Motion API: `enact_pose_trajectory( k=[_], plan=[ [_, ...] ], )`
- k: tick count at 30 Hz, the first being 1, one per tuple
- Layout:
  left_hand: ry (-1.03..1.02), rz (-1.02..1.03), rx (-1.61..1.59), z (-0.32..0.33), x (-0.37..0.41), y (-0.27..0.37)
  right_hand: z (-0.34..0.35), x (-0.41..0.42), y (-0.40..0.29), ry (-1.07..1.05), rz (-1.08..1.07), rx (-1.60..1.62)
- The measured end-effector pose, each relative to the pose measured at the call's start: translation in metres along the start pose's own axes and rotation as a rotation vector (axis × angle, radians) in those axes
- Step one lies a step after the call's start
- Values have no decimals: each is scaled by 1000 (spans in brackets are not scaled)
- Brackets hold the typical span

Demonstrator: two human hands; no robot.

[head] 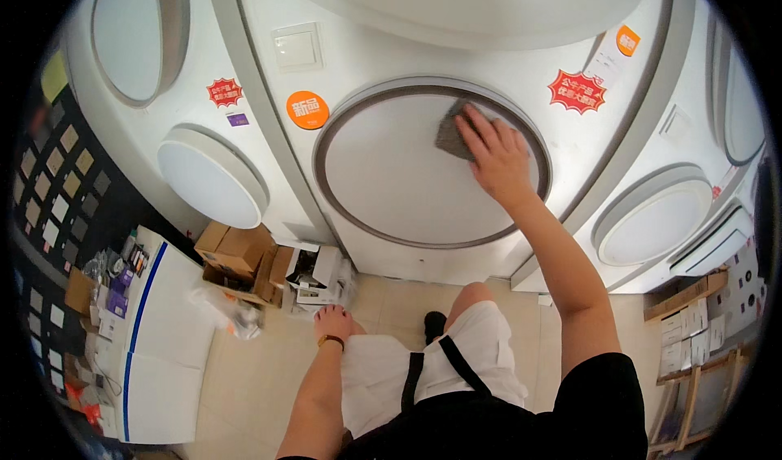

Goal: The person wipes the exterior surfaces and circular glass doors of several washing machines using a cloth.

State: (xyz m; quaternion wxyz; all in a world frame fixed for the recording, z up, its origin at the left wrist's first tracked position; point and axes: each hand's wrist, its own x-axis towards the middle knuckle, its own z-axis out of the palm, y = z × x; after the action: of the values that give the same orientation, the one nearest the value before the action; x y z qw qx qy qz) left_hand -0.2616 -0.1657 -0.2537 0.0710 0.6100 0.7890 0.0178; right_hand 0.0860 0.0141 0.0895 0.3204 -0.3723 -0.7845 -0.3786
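Observation:
A large round ceiling lamp [391,173] with a dark rim is mounted on the white display panel before me. My right hand [498,160] presses a grey-brown cloth [453,135] against the upper right of its white cover, fingers spread over the cloth. Low on the left, my left hand [334,324] rests on my knee, holding nothing that shows; a brown-strapped wristwatch or bracelet [330,341] is on that wrist. An orange round sticker [307,110] touches the panel left of the lamp, and a red sticker [577,91] is at its upper right.
Another big lamp [476,8] juts out overhead. Round lamps [211,176] [654,215] flank the panel, beyond grey dividers. Cardboard boxes [235,249] and a white carton [317,270] stand on the floor at left, near a white counter [165,362]. Small white boxes [684,331] are stacked at right.

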Motion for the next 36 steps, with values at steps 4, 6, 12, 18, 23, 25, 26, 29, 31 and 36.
enact_pose_trajectory(
  k=[4, 6, 12, 18, 23, 25, 26, 29, 31, 36],
  plan=[
    [76, 26, -42, 8, -2, 0, -10, -49, 21, 20, 201, 0],
    [94, 44, -61, 13, -1, -1, -4, -80, 25, 22, 253, -3],
    [110, 72, -50, 10, -1, 7, 33, -188, 29, -27, 366, -27],
    [136, 67, -91, 16, -1, -1, 31, -230, 4, -131, 467, 172],
    [96, 41, -101, 10, -2, 0, 4, -160, -5, 237, 412, 160],
    [79, 26, -112, 6, 1, 2, 8, -132, -2, 345, 384, 220],
    [85, 16, -140, 8, 1, 1, 10, -120, -3, 293, 386, 215],
    [53, -14, -149, 7, 3, 4, 19, -91, -11, 201, 378, 210],
    [79, -2, -186, 9, 3, 4, 27, -75, -28, 206, 381, 234],
    [30, -58, -239, -3, 5, 8, 42, -23, -66, 199, 287, 245]
  ],
)
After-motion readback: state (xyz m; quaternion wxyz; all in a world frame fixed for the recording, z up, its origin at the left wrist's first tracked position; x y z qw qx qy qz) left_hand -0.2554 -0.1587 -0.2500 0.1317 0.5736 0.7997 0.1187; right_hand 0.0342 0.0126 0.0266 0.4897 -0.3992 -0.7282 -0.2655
